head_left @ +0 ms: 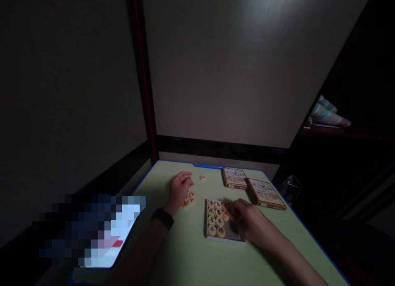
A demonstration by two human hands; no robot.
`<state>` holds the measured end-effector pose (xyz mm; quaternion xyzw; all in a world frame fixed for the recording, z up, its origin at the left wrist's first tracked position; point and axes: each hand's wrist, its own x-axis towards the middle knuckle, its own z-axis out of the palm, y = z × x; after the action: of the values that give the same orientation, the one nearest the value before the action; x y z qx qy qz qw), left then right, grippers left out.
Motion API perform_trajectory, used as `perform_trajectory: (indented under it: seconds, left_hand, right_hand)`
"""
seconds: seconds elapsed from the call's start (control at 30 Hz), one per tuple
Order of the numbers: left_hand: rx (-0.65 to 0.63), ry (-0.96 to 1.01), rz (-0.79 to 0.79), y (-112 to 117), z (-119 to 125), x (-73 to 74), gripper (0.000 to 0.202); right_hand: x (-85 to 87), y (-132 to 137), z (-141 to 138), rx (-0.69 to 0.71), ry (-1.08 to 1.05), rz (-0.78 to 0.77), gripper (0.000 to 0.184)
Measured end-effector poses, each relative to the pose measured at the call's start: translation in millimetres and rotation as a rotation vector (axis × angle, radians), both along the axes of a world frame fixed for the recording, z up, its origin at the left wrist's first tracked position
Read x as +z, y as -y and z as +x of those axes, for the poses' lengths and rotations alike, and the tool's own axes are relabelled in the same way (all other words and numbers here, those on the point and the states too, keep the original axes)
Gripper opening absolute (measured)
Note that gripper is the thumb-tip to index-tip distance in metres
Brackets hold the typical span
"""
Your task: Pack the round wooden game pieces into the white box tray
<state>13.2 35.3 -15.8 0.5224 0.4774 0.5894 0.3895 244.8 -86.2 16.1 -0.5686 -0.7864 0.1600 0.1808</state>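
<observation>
A shallow tray (226,231) lies on the table with several round xiangqi pieces (219,212) in its left part, most with black characters, a few with red. My right hand (248,221) is over the tray's right side, its fingers closed on a xiangqi piece (233,216) that they partly cover. To the left of the tray, several loose red-character pieces (190,198) lie together. Beside and just above them is my left hand (180,190), fingers loosely bent and apart, with nothing visible in them. Farther back lies a single red-character piece (202,177).
Two flat printed boxes (235,178) (266,193) lie at the table's back right. A lit screen (123,232), partly pixelated, is at the left edge. Walls stand behind the green table (182,253). Off the right edge is a dark container (291,189).
</observation>
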Motion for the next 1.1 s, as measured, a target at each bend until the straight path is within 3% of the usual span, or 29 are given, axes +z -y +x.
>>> perform_trajectory:
  seconds: [0.17, 0.23, 0.37, 0.47, 0.67, 0.8, 0.9, 1.0, 1.1]
  left_hand:
    - [0.088, -0.199, -0.005, -5.4, -8.8, -2.6, 0.023]
    - [0.132, -0.443, 0.031, -3.6, -13.3, -0.6, 0.022]
    - [0.169, -1.131, 0.221, 6.8, -21.2, 5.4, 0.020]
    - [0.180, -1.397, 0.237, 14.2, -23.6, 5.9, 0.027]
    - [0.043, -1.460, 0.180, 14.9, -22.8, -1.0, 0.032]
    - [-0.064, -1.449, 0.151, 14.6, -20.6, 2.4, 0.033]
    - [-0.141, -1.438, 0.154, 15.0, -20.1, 5.8, 0.033]
    - [-0.138, -1.410, 0.141, 14.6, -20.8, 5.4, 0.033]
    - [-0.139, -1.350, 0.194, 14.7, -21.6, 2.7, 0.032]
  right_hand:
    - [-0.1, -0.1, 1.5, 0.002, 0.007, 0.017, 0.013]
    - [-0.2, -1.3, 3.6, -0.003, 0.003, 0.036, 0.012]
    - [-1.8, -4.1, 9.0, -0.019, -0.025, 0.102, 0.012]
    - [-4.7, -7.2, 12.7, -0.032, -0.077, 0.158, 0.013]
    - [0.3, -30.5, 10.6, -0.058, -0.045, 0.194, 0.019]
    - [8.0, -75.7, -2.4, 0.044, 0.074, 0.178, 0.007]
    - [7.6, -117.5, -18.9, 0.072, 0.183, 0.122, 0.023]
    - [0.9, -150.4, -39.1, 0.125, 0.282, 0.121, 0.036]
    - [-8.1, -167.9, -56.8, 0.151, 0.325, 0.100, 0.031]
